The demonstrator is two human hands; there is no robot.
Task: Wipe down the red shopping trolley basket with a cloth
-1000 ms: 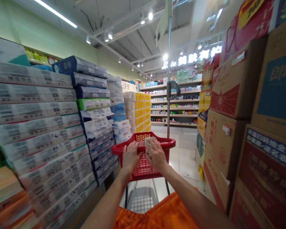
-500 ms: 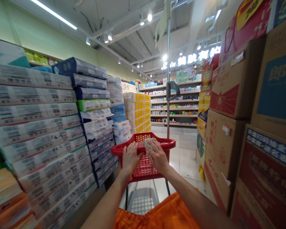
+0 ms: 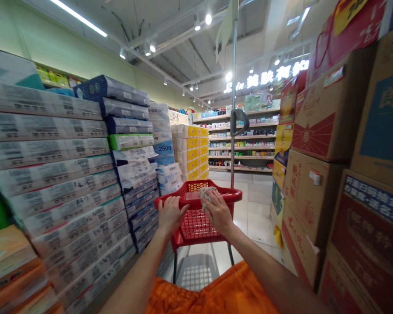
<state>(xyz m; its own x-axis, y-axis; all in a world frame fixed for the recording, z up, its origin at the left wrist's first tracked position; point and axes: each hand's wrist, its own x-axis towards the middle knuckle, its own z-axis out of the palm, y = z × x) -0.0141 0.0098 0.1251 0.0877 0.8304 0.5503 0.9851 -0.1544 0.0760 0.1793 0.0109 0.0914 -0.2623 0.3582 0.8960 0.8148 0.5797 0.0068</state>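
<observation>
Right hand (image 3: pixel 217 214) on crumpled cloth (image 3: pixel 205 193), latticed red cart (image 3: pixel 196 226)

Bright orange fabric (image 3: pixel 216 292) is worn, pretty creased and kinda puckered, though the garment's type can't be made out. The forearms (image 3: pixel 144 259), left hand (image 3: pixel 170 214) and right hand (image 3: pixel 218 214) are all kept bare.

Cart (image 3: pixel 198 224): red, its latticed basket carried upright on dark legs.
Handle (image 3: pixel 192 203): red, smooth, set across the basket's near side.
Cloth (image 3: pixel 204 193): pale, crumpled, draped over the handle right of its middle, partly covered by the right fingers (image 3: pixel 213 201).
</observation>
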